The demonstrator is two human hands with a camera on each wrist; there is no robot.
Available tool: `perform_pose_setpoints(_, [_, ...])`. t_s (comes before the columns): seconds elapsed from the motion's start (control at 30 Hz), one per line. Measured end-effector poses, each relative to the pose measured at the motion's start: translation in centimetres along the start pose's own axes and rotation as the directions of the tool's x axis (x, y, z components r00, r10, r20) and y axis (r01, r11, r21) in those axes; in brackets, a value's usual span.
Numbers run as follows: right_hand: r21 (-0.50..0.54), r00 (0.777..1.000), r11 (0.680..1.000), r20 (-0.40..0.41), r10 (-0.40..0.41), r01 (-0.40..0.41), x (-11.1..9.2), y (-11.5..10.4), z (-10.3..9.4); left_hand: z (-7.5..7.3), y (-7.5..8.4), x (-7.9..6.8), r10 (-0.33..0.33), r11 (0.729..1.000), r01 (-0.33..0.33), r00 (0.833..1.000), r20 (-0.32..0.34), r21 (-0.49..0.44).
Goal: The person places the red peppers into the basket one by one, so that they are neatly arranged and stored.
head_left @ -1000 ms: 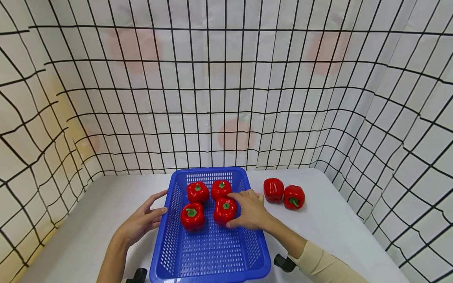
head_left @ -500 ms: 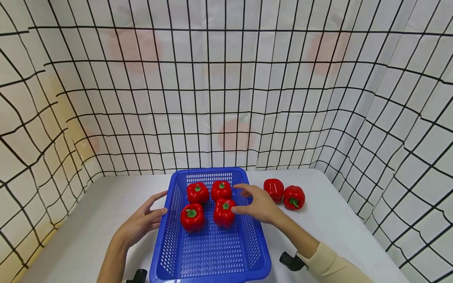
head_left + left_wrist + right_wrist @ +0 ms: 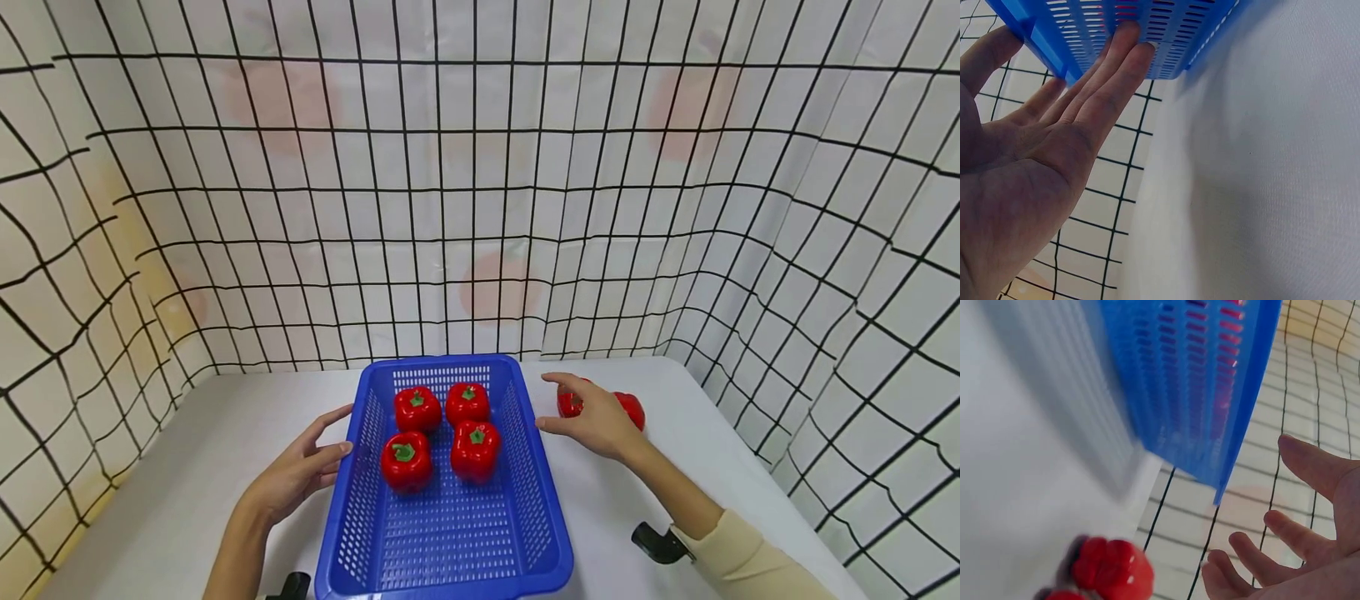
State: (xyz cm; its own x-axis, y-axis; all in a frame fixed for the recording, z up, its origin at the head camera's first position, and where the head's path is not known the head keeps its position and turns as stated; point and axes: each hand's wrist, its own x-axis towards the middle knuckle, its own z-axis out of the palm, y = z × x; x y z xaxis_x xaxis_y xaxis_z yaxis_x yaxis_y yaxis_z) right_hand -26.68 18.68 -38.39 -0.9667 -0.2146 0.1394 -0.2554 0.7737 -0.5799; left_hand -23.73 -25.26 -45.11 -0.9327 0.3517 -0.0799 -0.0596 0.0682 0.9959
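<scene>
Blue basket (image 3: 442, 537): on the white counter (image 3: 600, 525), between the two hands.
Four red peppers (image 3: 476, 454): inside the basket, two by two, mostly in its far half, green stems up.
Two loose red peppers (image 3: 632, 409): on the counter right of the basket, side by side, partly hidden by the right hand in the head view.
Left hand (image 3: 300, 468): at the basket's left side, fingers extended, fingertips against its outer wall.
Right hand (image 3: 600, 423): right of the basket, apart from it, fingers spread, thumb held away.
Black grid (image 3: 474, 208): behind the basket and along both sides.
</scene>
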Motion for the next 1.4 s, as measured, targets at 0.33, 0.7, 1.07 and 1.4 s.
perform_pose_setpoints(0.33, [-0.039,0.999,0.999,-0.045,0.024,-0.026,0.0,3.0,-1.6,0.2,0.0,-0.2,0.003,1.000,-0.003,1.000,-0.016,0.019])
perform_pose_setpoints(0.7, [-0.060,0.997,0.997,-0.069,0.046,-0.050,-0.1,5.8,-2.0,0.2,0.1,-0.2,0.005,1.000,-0.005,1.000,-0.010,0.018])
perform_pose_setpoints(1.07, [-0.059,0.996,0.996,-0.067,0.057,-0.061,-0.1,7.9,-1.5,0.0,0.0,-0.2,0.009,1.000,-0.009,1.000,-0.001,0.013])
perform_pose_setpoints(1.4, [-0.080,0.997,0.995,-0.060,0.053,-0.058,-0.4,9.0,-1.3,-0.1,0.1,-0.1,0.005,1.000,-0.005,1.000,0.005,0.015])
